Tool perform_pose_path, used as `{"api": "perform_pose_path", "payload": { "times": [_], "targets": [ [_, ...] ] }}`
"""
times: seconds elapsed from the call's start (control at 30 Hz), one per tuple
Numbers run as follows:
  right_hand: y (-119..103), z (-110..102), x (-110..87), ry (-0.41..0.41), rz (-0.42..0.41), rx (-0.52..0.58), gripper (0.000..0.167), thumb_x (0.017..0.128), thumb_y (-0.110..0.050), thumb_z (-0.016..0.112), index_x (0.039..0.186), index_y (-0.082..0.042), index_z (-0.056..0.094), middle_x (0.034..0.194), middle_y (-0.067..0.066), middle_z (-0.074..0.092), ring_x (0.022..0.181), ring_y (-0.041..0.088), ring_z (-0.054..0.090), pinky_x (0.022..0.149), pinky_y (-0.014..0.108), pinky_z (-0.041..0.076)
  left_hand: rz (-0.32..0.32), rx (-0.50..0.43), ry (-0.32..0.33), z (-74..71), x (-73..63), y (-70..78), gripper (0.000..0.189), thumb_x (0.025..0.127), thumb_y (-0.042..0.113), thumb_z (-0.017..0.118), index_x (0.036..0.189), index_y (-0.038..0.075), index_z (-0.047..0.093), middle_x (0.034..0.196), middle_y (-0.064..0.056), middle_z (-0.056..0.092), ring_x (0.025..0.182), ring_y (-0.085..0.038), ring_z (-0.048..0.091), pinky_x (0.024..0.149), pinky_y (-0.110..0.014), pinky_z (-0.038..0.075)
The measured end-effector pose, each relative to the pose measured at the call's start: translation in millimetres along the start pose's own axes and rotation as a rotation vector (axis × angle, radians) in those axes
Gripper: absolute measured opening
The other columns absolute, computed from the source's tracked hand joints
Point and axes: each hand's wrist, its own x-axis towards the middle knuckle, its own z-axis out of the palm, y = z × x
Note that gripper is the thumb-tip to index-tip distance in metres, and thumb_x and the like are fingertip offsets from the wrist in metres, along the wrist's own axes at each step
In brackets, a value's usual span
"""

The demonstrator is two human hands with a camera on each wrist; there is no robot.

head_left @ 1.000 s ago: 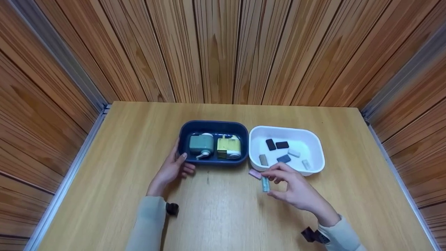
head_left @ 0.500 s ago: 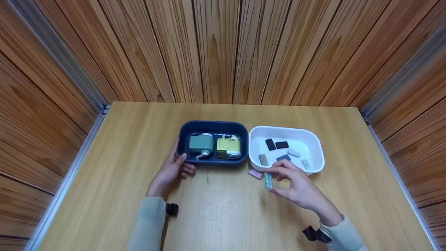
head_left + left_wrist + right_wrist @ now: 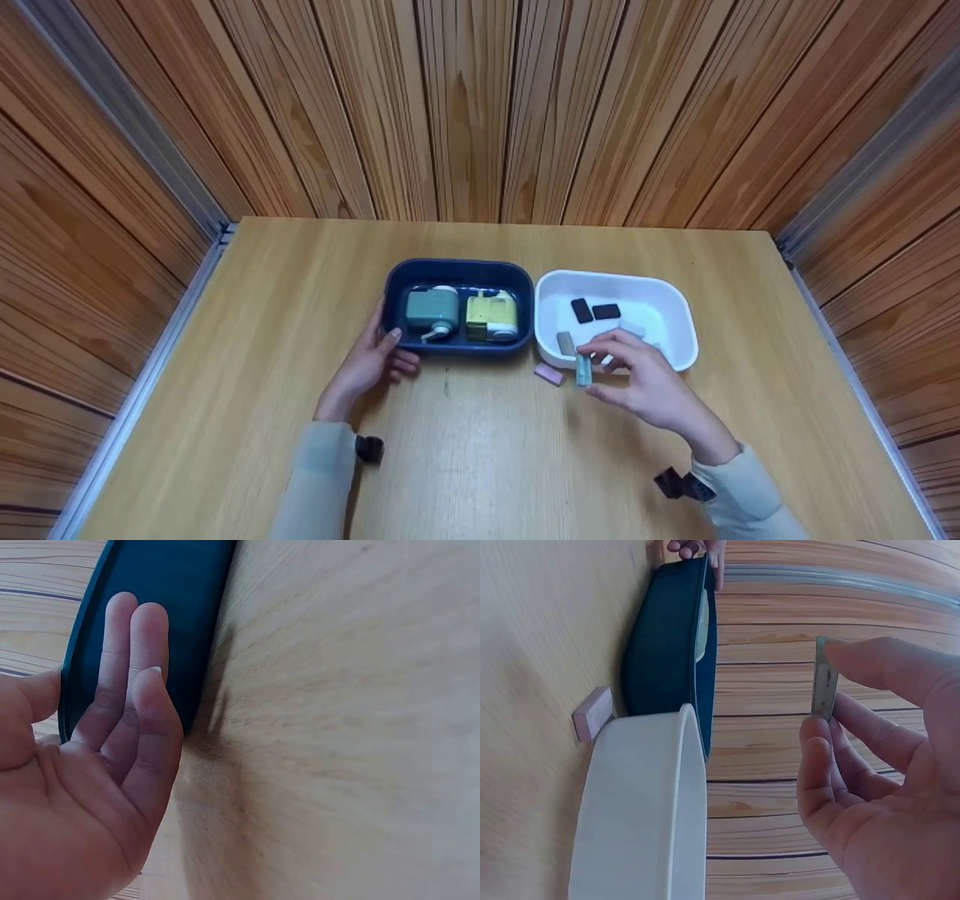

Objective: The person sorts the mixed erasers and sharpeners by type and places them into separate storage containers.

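Observation:
My right hand pinches a small turquoise eraser between thumb and fingertips, held upright over the front rim of the white bin. In the right wrist view the eraser shows its narrow side. A pink eraser lies on the table by the white bin's front left corner. My left hand rests at the left front corner of the dark blue bin. Its thumb touches the rim in the left wrist view, with the other visible fingers fairly straight beside the outer wall.
Inside the dark blue bin lie a green pencil sharpener and a yellow one. The white bin holds several erasers, among them two black ones and a grey-beige one. Both bins stand side by side, with wooden panels behind the table.
My right hand has lifted the turquoise eraser away from beside the pink one, moving it right and toward the white bin. The left hand and both bins stay in place.

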Motion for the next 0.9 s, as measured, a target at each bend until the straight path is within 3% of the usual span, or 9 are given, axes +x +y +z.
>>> {"api": "perform_pose_path", "payload": {
  "times": [0.1,0.27,0.47,0.9],
  "targets": [
    [2,-4,5.3,0.003,-0.002,-0.011,0.044,0.083,-0.012,0.082,0.125,-0.017,0.068,0.118,-0.003,0.059,0.1,0.018,0.06,0.086,0.035,0.053,-0.01,0.002,0.007,-0.5,0.0,0.1,0.062,0.108,0.032,0.041,0.152,0.059,0.006,0.102,-0.022,0.07,0.094,-0.037,0.069,0.079,-0.045,0.054],
    [2,-12,20.1,0.006,0.013,-0.037,0.046,0.082,-0.01,0.082,0.125,-0.01,0.067,0.117,-0.001,0.06,0.1,0.023,0.06,0.088,0.044,0.052,-0.01,0.014,0.02,-0.2,0.1,0.2,0.062,0.108,0.032,0.04,0.153,0.058,0.006,0.101,-0.021,0.07,0.093,-0.036,0.069,0.078,-0.045,0.054],
    [6,-19,39.0,0.006,0.04,-0.068,0.045,0.082,-0.01,0.082,0.125,-0.009,0.067,0.116,0.002,0.059,0.103,0.023,0.058,0.09,0.047,0.051,0.019,0.029,0.015,0.9,0.9,0.0,0.062,0.109,0.031,0.039,0.153,0.056,0.004,0.099,-0.022,0.07,0.091,-0.038,0.069,0.075,-0.044,0.054],
    [20,-29,71.1,-0.045,0.135,-0.059,0.046,0.085,-0.014,0.078,0.129,-0.01,0.064,0.121,0.006,0.059,0.107,0.032,0.058,0.092,0.048,0.051,0.007,0.029,0.011,0.8,0.7,0.2,0.063,0.109,0.031,0.04,0.154,0.056,0.004,0.1,-0.022,0.07,0.091,-0.036,0.07,0.078,-0.045,0.054]
  ]
}}
